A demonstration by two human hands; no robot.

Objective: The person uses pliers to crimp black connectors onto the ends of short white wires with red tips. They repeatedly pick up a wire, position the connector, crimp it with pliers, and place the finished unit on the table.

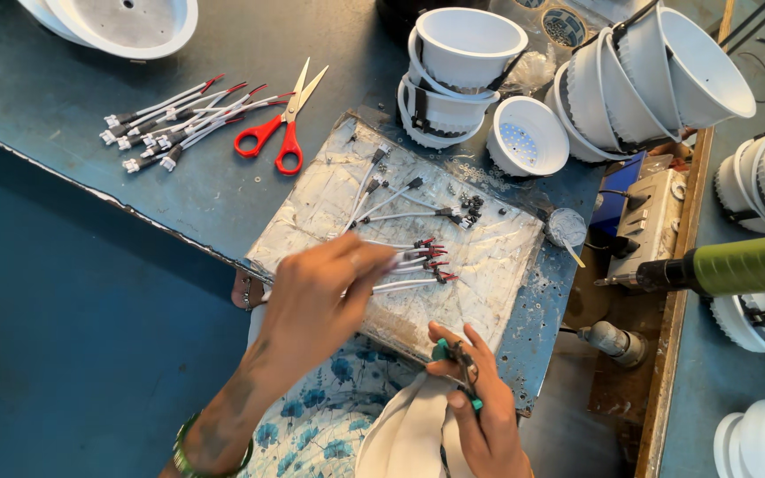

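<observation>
While your left hand (316, 296) lies over the pale work mat (489, 265) with fingers curled, pinching a bunch of white wires (413, 261) with red and black tips, your right hand (480, 398) is closed around small green-handled pliers (460, 367) at the mat's near edge. More wires (391, 199) lie loose higher on the mat. Red scissors (281, 128) and another wire bundle (174, 119) rest on the table (64, 97) to the left, white cups (462, 75) beyond.

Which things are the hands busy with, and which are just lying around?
In use:
left hand on thin white wires with red-black ends
right hand holding small green-handled pliers
silvery worn work pad

Lying about:
red-handled scissors
stacked white plastic lamp housings
green-handled tool
</observation>
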